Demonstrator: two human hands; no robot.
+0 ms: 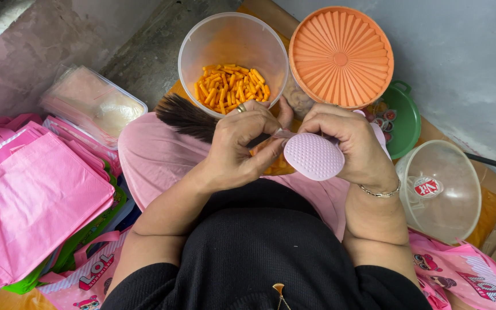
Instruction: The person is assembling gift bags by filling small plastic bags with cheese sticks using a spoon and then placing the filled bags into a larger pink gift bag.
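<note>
My left hand (242, 143) grips a small clear packet (282, 133) of orange snack sticks, pinched at its top. My right hand (348, 138) holds the other side of the packet together with a pale pink oval object with a dotted surface (314, 156). Both hands hover over my lap, covered in pink cloth (156, 161). Just beyond them stands a clear plastic tub (202, 51) holding orange snack sticks (232, 87). A dark brush-like tuft (185, 117) lies under my left wrist.
An orange ribbed lid (341, 56) rests beside the tub, a green lid (406, 117) beyond it. An empty clear container (440, 189) sits right. Pink bags (30, 201) are stacked left, more printed bags (466, 270) lower right. A lidded clear box (93, 103) lies far left.
</note>
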